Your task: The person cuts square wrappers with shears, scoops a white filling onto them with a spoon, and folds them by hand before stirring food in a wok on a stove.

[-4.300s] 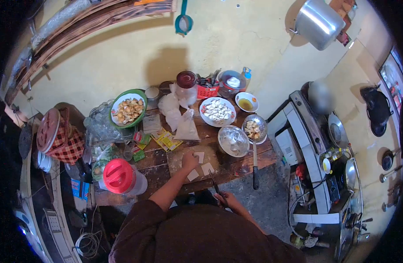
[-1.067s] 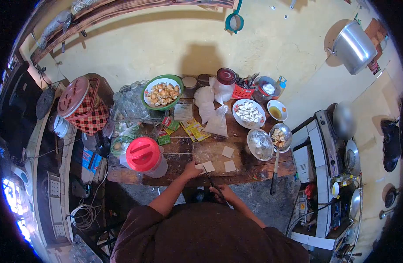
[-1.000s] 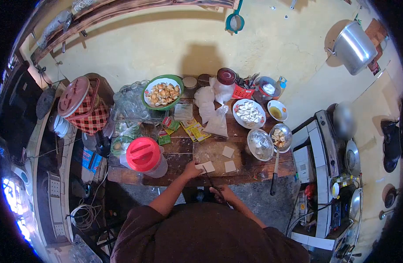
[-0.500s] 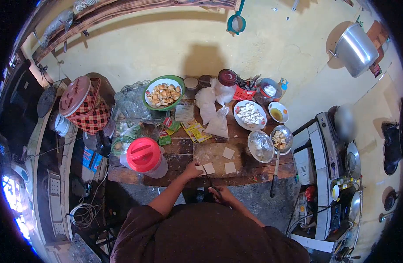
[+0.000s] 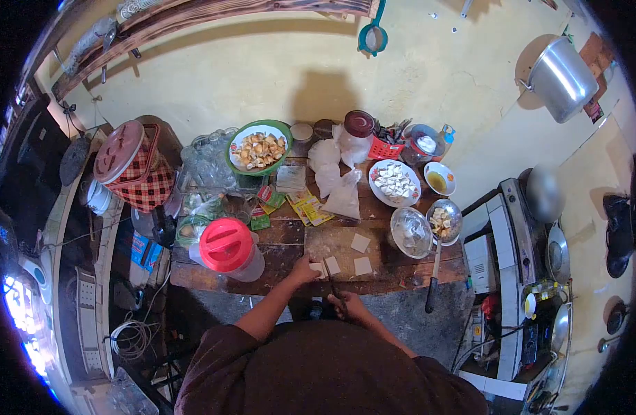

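- The left hand (image 5: pixel 305 269), at the lower centre of the frame, rests at the left edge of a small pale piece (image 5: pixel 317 268); whether its fingers pinch or only press cannot be told.
- The right hand (image 5: pixel 349 306), a little lower and to the right, has its fingers wrapped around the handle of a knife (image 5: pixel 334 285), whose blade points up the frame, between the small piece and a larger pale piece (image 5: pixel 333 265).
- These pieces lie near the lower edge of the board (image 5: pixel 325 240), on the worktop (image 5: pixel 280 249); the upper square (image 5: pixel 360 243) and the lower square (image 5: pixel 362 266) lie apart to their right.
- To cut well, the left fingertips should be curled back from the blade, holding the piece flat without denting it.
- Keep the blade upright and draw it along one straight line, so both sides come out even.
- Carry the cut right through to the board before parting the halves; a soft sheet, as this appears to be, could drag or tear.
- Working so near the board's lower edge, steady the piece so it cannot slide off.
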`<state>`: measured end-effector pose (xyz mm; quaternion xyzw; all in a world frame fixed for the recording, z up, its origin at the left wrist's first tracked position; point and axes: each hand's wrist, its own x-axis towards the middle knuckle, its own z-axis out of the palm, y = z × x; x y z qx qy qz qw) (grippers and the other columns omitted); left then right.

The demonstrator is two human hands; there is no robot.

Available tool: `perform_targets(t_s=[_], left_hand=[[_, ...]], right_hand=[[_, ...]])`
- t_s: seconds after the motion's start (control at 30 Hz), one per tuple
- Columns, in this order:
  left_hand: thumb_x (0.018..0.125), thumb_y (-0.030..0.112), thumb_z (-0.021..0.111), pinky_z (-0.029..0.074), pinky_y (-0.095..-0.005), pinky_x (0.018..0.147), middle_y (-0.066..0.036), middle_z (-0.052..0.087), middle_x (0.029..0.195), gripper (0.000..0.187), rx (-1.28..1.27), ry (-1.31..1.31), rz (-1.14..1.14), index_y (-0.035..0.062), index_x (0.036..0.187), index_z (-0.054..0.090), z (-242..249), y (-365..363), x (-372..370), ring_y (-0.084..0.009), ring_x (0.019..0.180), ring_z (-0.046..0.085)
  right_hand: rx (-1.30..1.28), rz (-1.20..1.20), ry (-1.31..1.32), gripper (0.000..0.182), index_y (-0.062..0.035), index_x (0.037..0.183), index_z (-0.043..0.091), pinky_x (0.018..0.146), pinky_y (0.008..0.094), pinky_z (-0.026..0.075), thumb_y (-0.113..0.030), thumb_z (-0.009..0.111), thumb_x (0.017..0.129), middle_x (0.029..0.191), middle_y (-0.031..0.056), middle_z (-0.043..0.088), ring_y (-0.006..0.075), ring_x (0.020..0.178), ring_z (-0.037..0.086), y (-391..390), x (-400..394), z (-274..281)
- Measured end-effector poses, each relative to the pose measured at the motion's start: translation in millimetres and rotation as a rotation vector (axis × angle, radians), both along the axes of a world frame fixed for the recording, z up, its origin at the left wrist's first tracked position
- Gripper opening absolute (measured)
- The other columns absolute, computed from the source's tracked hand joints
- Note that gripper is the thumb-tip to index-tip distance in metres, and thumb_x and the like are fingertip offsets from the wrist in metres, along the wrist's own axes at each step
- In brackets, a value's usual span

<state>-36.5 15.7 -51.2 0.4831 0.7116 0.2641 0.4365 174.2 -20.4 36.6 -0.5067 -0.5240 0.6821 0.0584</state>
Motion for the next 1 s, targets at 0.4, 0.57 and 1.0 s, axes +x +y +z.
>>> perform_targets(t_s=[0.4,0.57,1.0], left_hand=[[0.066,0.007,0.057,0.045,-0.0434,0.078,-0.022,0.059,0.089,0.03,0.269,0.205,0.03,-0.0023,0.095,0.057,47.1,44.6,9.4,-0.0389,0.087,0.056],[0.071,0.022,0.065,0.041,-0.0434,0.086,-0.025,0.052,0.107,0.058,0.58,0.59,-0.033,-0.0063,0.116,0.043,102.2,49.7,42.4,-0.0381,0.098,0.052],[0.081,0.027,0.063,0.049,-0.0289,0.064,-0.007,0.059,0.091,0.035,-0.083,-0.958,0.261,0.005,0.106,0.05,93.0,-16.6,43.4,-0.0146,0.075,0.059]], right_hand=[[-0.111,-0.234,0.113,0.036,-0.0064,0.086,0.055,0.042,0.0238,0.04,-0.042,0.062,0.08,0.06,0.0021,0.054,0.0118,0.047,0.053,15.8,37.1,9.7],[-0.06,-0.318,0.116,0.031,-0.005,0.097,0.052,0.048,0.024,0.043,-0.033,0.058,0.085,0.066,0.0028,0.056,0.013,0.054,0.055,5.8,46.3,18.8],[0.933,-0.059,-0.124,0.023,0.0001,0.101,0.061,0.069,0.0301,0.047,-0.013,0.055,0.084,0.086,0.0139,0.065,0.0136,0.078,0.061,24.6,-26.1,25.4]])
